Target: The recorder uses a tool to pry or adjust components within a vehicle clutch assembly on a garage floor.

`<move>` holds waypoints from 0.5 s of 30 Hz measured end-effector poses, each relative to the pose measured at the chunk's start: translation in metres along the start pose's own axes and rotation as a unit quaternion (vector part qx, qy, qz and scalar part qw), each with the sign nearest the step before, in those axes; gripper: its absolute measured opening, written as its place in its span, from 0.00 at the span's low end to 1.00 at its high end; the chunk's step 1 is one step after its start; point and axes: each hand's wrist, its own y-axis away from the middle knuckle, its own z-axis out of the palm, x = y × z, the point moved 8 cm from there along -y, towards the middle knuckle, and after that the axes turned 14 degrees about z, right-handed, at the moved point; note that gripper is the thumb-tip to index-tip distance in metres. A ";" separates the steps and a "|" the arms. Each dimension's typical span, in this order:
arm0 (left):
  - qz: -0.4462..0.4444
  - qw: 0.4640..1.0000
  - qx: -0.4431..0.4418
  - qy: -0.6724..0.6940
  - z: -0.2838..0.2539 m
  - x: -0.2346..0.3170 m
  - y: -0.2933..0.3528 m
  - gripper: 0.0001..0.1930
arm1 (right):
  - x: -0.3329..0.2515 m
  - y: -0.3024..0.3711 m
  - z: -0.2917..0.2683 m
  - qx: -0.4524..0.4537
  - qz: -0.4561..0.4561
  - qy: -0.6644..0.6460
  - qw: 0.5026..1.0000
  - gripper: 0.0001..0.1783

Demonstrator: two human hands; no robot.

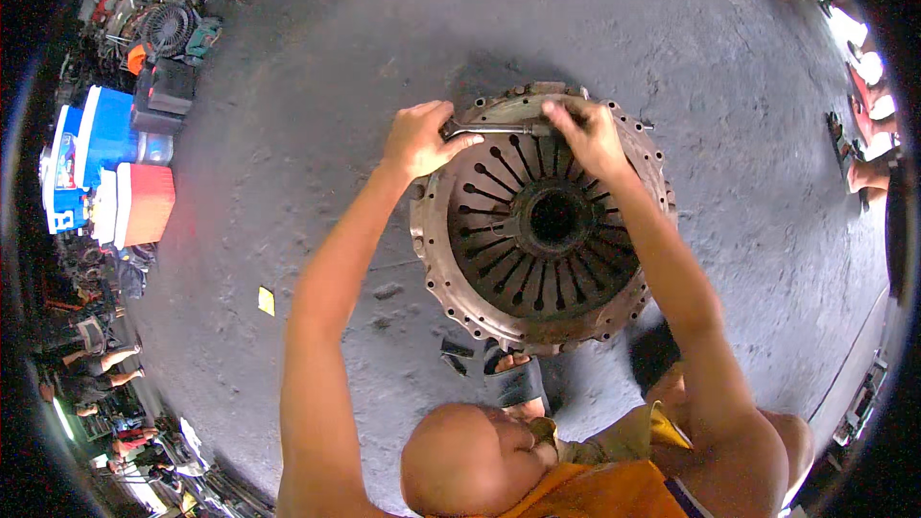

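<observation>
A large round clutch pressure plate (443,273) lies flat on the floor in front of me. Its wide metal rim has several bolt holes, and dark slotted fingers ring a central opening. Across its far side runs a slim metal wrench (501,129) with a bent left end. My left hand (419,141) is closed round that end, thumb pointing along the shaft, just outside the rim. My right hand (593,142) is closed over the wrench's thicker right part above the plate. Its fingers partly hide the tool, and a thin tip shows beyond them.
Blue (107,134) and red coolers (146,204) stand at the left, beside a dark case (171,88) and piled machine parts. A yellow scrap (266,300) lies on the grey floor (317,67). At the right edge is another person's foot (866,175). My sandalled foot (518,384) is near the plate.
</observation>
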 end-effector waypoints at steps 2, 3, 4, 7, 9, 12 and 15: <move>-0.076 0.996 0.032 -0.016 -0.001 -0.008 0.008 0.28 | 0.001 -0.015 0.004 0.019 -0.021 -0.051 0.998 0.20; -0.094 0.995 0.042 -0.013 -0.001 -0.009 0.009 0.29 | 0.006 -0.020 -0.002 0.073 -0.002 -0.092 0.993 0.20; -0.083 0.994 0.066 -0.017 -0.004 -0.007 0.008 0.29 | 0.013 -0.024 -0.007 0.120 0.034 -0.119 0.985 0.21; -0.113 0.992 0.057 -0.018 0.000 -0.010 0.008 0.29 | 0.021 -0.027 -0.014 0.189 0.060 -0.156 0.968 0.21; -0.130 0.990 0.052 -0.020 0.000 -0.014 0.007 0.29 | 0.020 -0.030 -0.013 0.192 0.053 -0.177 0.964 0.20; -0.115 0.990 0.082 -0.025 -0.004 -0.012 0.005 0.30 | 0.023 -0.036 -0.012 0.190 0.044 -0.199 0.960 0.19; -0.155 0.985 0.068 0.001 0.000 -0.016 0.007 0.30 | 0.031 -0.047 -0.013 0.198 0.057 -0.156 0.966 0.19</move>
